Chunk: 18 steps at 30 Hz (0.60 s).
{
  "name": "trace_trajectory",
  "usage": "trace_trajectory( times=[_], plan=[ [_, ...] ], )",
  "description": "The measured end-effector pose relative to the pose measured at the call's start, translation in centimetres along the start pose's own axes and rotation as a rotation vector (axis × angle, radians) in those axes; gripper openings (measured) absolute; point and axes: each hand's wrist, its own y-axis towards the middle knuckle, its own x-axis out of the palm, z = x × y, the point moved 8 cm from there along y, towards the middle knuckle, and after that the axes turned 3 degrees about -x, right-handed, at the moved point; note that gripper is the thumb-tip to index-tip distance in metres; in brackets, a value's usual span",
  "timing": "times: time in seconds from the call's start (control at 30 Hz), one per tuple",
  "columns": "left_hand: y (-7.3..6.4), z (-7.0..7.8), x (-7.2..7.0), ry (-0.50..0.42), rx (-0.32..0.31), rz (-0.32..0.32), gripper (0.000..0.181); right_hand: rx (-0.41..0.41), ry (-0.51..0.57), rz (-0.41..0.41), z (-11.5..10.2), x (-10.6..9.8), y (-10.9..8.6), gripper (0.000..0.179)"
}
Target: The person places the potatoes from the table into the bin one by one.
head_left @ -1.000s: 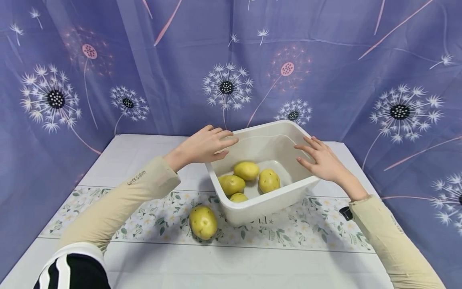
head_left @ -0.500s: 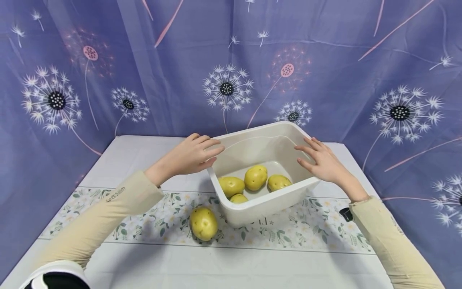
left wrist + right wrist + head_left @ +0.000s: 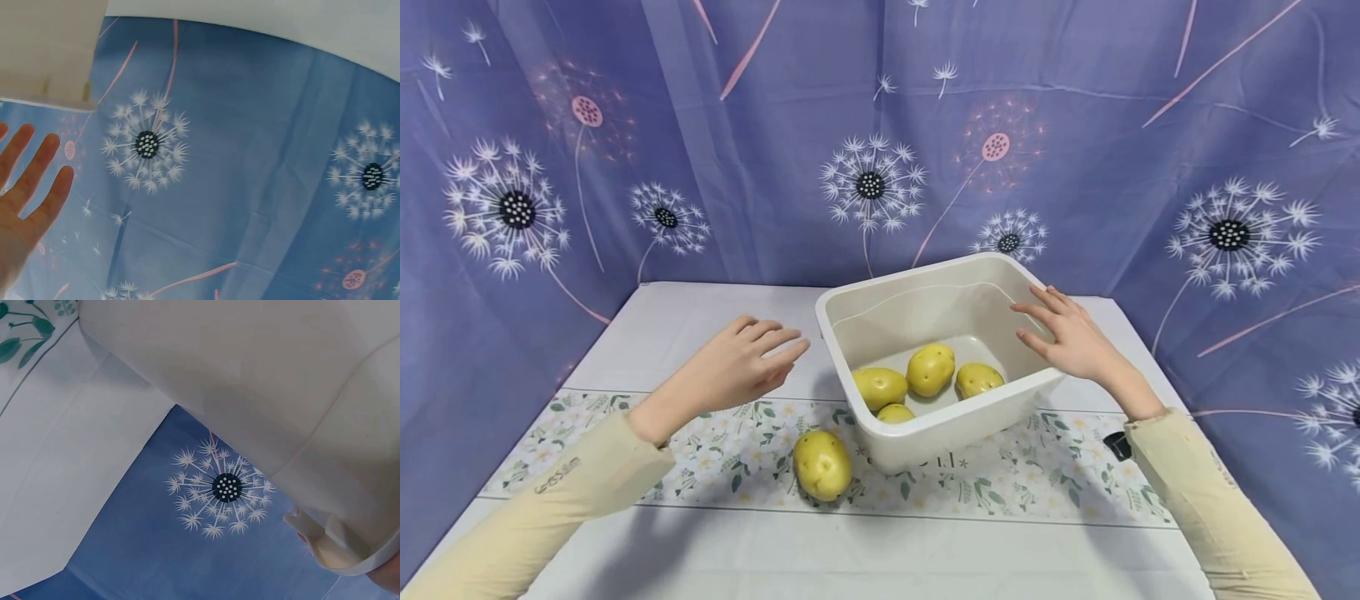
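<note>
My left hand (image 3: 730, 367) hovers left of a white plastic bin (image 3: 958, 433), apart from it, fingers loosely extended and holding nothing. In the left wrist view its fingers (image 3: 37, 169) are spread below the bin's side. My right hand (image 3: 1071, 333) rests on the bin's right rim, fingers spread and reaching over the edge. Several yellow potatoes lie in the bin, among them an upright potato (image 3: 931, 369) and a potato (image 3: 979, 380) to its right. Another potato (image 3: 823, 465) sits on the table by the bin's near left corner. The right wrist view mostly shows the bin's outer side, a fingertip at its rim.
A white table (image 3: 880, 558) with a floral printed band (image 3: 722, 458) bears everything. Purple dandelion-patterned curtain (image 3: 760, 183) closes in the back and both sides, near the bin's far rim.
My left hand has moved off the bin's left rim, leftward and toward me. Two potatoes inside the bin have shifted to the right. The right hand stays where it was.
</note>
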Motion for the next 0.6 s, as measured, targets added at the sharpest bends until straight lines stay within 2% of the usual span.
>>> trace_trajectory(
  times=[0.27, 0.4, 0.5, 0.6],
  plan=[
    [-3.1, 1.8, 0.4, -0.009, -0.013, -0.067, 0.055, 0.0, 0.016, 0.008, 0.0, 0.0, 0.0, 0.043],
    [-4.2, 3.3, 0.8, -0.038, 0.0, -0.09, 0.052, -0.002, 0.015, 0.013, 0.0, -0.1, 0.1, 0.043],
    [-4.9, 4.7, 1.4, -0.064, 0.016, -0.138, 0.035, -0.003, 0.016, 0.016, 0.0, -0.1, 0.1, 0.043],
    [-5.4, 6.2, 2.3, -0.105, 0.041, -0.174, 0.044, -0.005, 0.02, 0.019, 0.0, 0.0, 0.1, 0.043]
  ],
)
